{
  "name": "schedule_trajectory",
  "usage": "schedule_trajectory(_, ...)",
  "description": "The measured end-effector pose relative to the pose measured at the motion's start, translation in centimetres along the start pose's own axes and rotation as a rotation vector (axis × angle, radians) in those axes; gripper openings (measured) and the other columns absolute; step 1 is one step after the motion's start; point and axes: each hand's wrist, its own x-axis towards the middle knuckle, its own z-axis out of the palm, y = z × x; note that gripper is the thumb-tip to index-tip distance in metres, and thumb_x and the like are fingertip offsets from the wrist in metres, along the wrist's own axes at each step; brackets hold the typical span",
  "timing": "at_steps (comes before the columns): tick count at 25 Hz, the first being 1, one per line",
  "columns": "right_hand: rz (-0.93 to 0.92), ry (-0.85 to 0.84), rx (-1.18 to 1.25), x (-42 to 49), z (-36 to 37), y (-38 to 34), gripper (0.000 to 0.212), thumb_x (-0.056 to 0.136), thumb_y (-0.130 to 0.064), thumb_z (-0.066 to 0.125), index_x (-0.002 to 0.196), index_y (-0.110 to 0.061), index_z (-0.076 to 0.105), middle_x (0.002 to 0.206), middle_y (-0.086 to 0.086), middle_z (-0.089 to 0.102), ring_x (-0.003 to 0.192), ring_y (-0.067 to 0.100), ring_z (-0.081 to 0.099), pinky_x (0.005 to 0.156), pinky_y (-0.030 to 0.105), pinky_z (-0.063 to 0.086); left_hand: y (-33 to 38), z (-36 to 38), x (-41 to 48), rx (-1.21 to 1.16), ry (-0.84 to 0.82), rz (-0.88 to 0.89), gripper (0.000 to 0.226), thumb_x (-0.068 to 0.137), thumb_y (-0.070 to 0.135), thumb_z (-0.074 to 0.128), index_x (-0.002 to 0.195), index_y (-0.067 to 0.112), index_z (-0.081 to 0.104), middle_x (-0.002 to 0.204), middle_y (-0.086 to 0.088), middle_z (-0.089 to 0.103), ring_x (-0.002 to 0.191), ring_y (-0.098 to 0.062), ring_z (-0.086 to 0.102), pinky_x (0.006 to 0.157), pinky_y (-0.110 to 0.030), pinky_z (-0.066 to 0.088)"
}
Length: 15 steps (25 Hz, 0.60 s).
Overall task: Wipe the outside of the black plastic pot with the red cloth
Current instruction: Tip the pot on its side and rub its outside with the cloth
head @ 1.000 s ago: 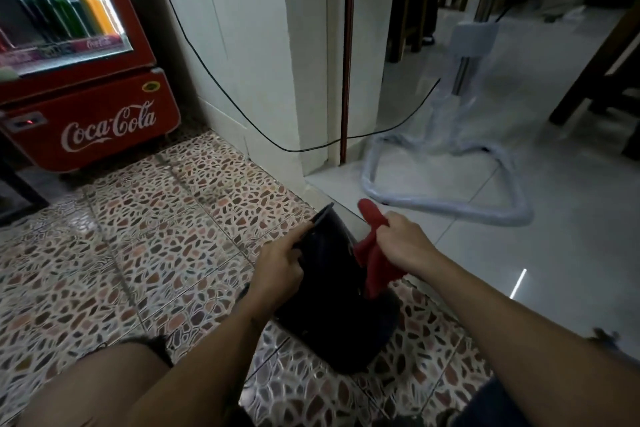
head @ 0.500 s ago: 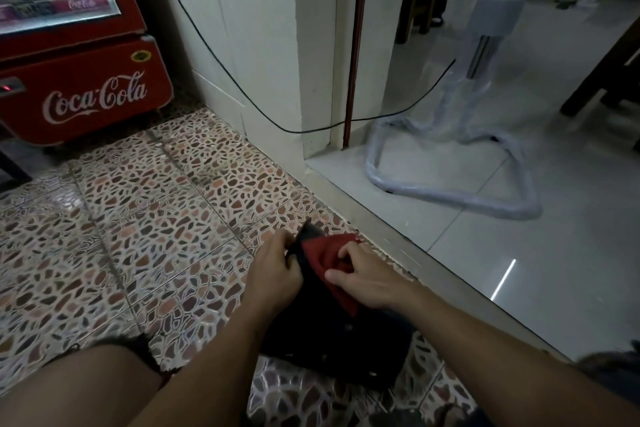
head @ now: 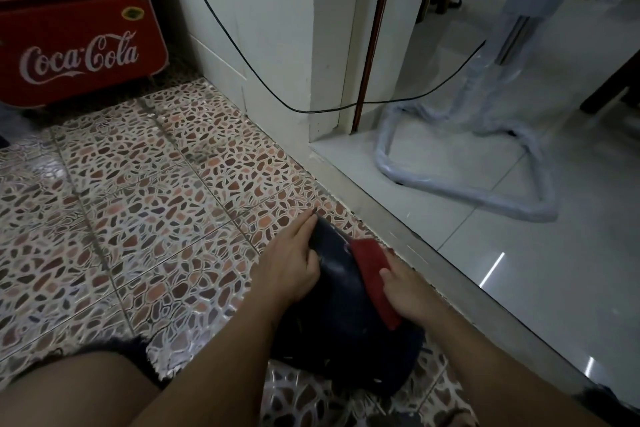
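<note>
The black plastic pot (head: 341, 315) lies tilted on the patterned floor tiles in front of me, its narrow end pointing away. My left hand (head: 291, 262) grips the pot's left side near that far end. My right hand (head: 410, 291) presses the red cloth (head: 372, 276) flat against the pot's right outer wall; the cloth runs as a long strip down that side. The pot's wider end near my legs is partly hidden by my forearms.
A red Coca-Cola cooler (head: 74, 42) stands at the far left. A white wall corner (head: 277, 31) with a black cable (head: 398, 100) is ahead. A raised grey threshold (head: 398, 218) runs beside the pot. A plastic-wrapped fan stand (head: 485, 156) sits on white tiles to the right.
My right hand has brought the red cloth from above the pot's rim down onto its right outer side. The pot has tipped lower and the view has dipped toward the floor.
</note>
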Motion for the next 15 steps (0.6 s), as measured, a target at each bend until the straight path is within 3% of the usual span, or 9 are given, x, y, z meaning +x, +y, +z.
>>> schedule_trajectory(3, 0.257, -0.004, 0.055, 0.9, -0.8, 2.0, 0.028, 0.104, -0.027, 0.038, 0.13, -0.018, 0.039, 0.128, 0.017, 0.06, 0.113, 0.035, 0.059, 0.094, 0.039, 0.044, 0.0, -0.1, -0.4, -0.062, 0.012, -0.01, 0.07, 0.083, 0.027, 0.032, 0.153, 0.027, 0.032, 0.159, 0.012, 0.028, 0.136, -0.015, 0.039, 0.113, -0.04, 0.031)
schedule_trajectory(5, 0.221, 0.056, 0.041, 2.9, -0.1, -0.1, 0.016, 0.097, -0.028, 0.037, 0.108, -0.021, 0.045, 0.12, 0.014, 0.059, 0.107, 0.034, 0.059, 0.096, 0.044, 0.045, 0.0, -0.3, -0.6, -0.13, 0.03, -0.021, 0.068, 0.083, 0.023, 0.034, 0.151, 0.026, 0.036, 0.157, 0.009, 0.033, 0.139, -0.013, 0.037, 0.116, -0.037, 0.028)
schedule_trajectory(6, 0.165, 0.066, 0.034, 4.0, 0.7, -1.7, 0.02, 0.094, -0.027, 0.036, 0.105, -0.021, 0.051, 0.126, 0.015, 0.059, 0.111, 0.033, 0.059, 0.1, 0.046, 0.045, 0.0, -0.3, -0.6, -0.167, 0.039, -0.033, 0.067, 0.083, 0.02, 0.035, 0.15, 0.025, 0.039, 0.156, 0.008, 0.036, 0.139, -0.012, 0.036, 0.117, -0.034, 0.026)
schedule_trajectory(8, 0.018, 0.023, 0.012, 5.3, 2.4, -5.5, 0.043, 0.098, -0.03, 0.031, 0.133, -0.022, 0.056, 0.15, 0.011, 0.05, 0.131, 0.03, 0.05, 0.113, 0.046, 0.036, -0.2, -0.2, -0.7, -0.227, 0.067, -0.055, 0.067, 0.082, 0.014, 0.035, 0.147, 0.021, 0.045, 0.152, 0.003, 0.043, 0.137, -0.013, 0.04, 0.115, -0.025, 0.024)
schedule_trajectory(10, -0.123, 0.005, -0.048, 4.6, 3.6, -7.7, 0.055, 0.102, -0.041, 0.024, 0.156, -0.031, 0.032, 0.165, -0.002, 0.03, 0.15, 0.023, 0.028, 0.122, 0.046, 0.02, -0.6, -0.1, -0.5, -0.267, 0.088, -0.077, 0.065, 0.08, 0.012, 0.034, 0.144, 0.019, 0.05, 0.148, 0.0, 0.049, 0.135, -0.014, 0.044, 0.11, -0.017, 0.024)
schedule_trajectory(13, -0.341, 0.114, -0.077, 1.2, 3.7, -4.7, 0.057, 0.1, -0.047, 0.023, 0.156, -0.037, 0.029, 0.164, -0.01, 0.029, 0.15, 0.015, 0.025, 0.123, 0.045, 0.017, -0.6, 0.1, 0.3, -0.326, 0.087, -0.131, 0.055, 0.09, 0.006, 0.039, 0.142, 0.02, 0.052, 0.145, 0.0, 0.051, 0.133, -0.012, 0.045, 0.109, -0.016, 0.026)
schedule_trajectory(15, -0.317, 0.173, -0.082, 0.5, 3.2, -1.4, 0.057, 0.1, -0.045, 0.024, 0.155, -0.034, 0.035, 0.161, -0.008, 0.036, 0.148, 0.014, 0.031, 0.123, 0.041, 0.02, -0.7, 0.4, 1.0, -0.346, 0.078, -0.187, 0.052, 0.095, 0.006, 0.042, 0.142, 0.025, 0.052, 0.145, 0.001, 0.053, 0.133, -0.014, 0.046, 0.111, -0.023, 0.029)
